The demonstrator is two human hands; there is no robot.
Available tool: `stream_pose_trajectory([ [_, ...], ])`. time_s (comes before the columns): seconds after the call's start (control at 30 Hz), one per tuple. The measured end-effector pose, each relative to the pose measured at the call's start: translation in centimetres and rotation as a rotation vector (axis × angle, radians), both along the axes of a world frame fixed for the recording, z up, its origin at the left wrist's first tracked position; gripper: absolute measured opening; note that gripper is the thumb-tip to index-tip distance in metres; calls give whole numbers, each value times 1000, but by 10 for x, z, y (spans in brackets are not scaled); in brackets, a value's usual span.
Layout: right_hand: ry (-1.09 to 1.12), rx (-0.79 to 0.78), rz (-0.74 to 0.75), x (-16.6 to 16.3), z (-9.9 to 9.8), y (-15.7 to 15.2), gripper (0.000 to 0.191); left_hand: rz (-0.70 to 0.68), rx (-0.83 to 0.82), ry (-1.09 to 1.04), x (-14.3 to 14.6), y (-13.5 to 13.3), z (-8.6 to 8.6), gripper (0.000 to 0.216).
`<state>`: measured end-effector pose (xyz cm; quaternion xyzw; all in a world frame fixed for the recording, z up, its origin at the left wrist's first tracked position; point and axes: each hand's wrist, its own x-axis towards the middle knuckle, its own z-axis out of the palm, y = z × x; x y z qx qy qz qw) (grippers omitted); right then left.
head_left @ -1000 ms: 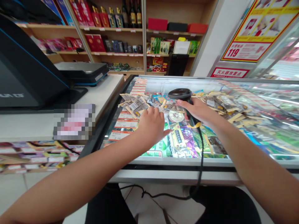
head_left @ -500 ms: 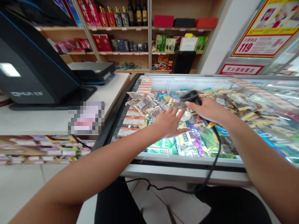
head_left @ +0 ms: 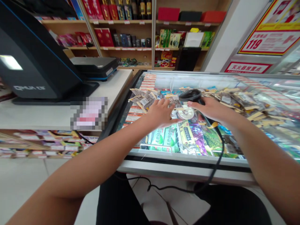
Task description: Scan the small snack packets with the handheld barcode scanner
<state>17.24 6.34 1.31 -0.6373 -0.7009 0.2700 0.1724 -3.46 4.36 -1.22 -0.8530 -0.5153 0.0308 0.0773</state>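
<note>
My right hand (head_left: 212, 109) is wrapped round a black handheld barcode scanner (head_left: 190, 94), whose wide head points left over the glass-topped freezer (head_left: 161, 159). A black cable runs down from its handle. Beside it, my left hand (head_left: 160, 114) is palm down with fingers spread, over the near edge of some small snack packets (head_left: 146, 100). Whether its fingertips touch them I cannot tell. Another packet (head_left: 174, 100) lies between the hand and the scanner head. To the right a larger heap of similar packets (head_left: 234, 100) covers the glass.
A counter (head_left: 53, 117) on the left bears a black checkout machine (head_left: 44, 68), a scale (head_left: 95, 64) and a blurred-out item (head_left: 90, 113). The scanner's cable (head_left: 173, 188) hangs in front of the freezer. Stocked shelves (head_left: 126, 48) stand behind; frozen goods (head_left: 161, 137) show under the glass.
My left hand has shifted a little left, uncovering more of the round lock and the glass. The scanner stays in my right hand, nearly in place. The view has tilted slightly.
</note>
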Motion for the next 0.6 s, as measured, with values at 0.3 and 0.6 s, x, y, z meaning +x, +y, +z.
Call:
stream_pose_trajectory([
  [0.3, 432, -193, 46, 2, 3, -2, 37, -36, -102, 38, 0, -8, -4, 97],
  [0.6, 359, -323, 85, 10, 2, -3, 57, 10, -13, 70, 6, -10, -6, 95],
])
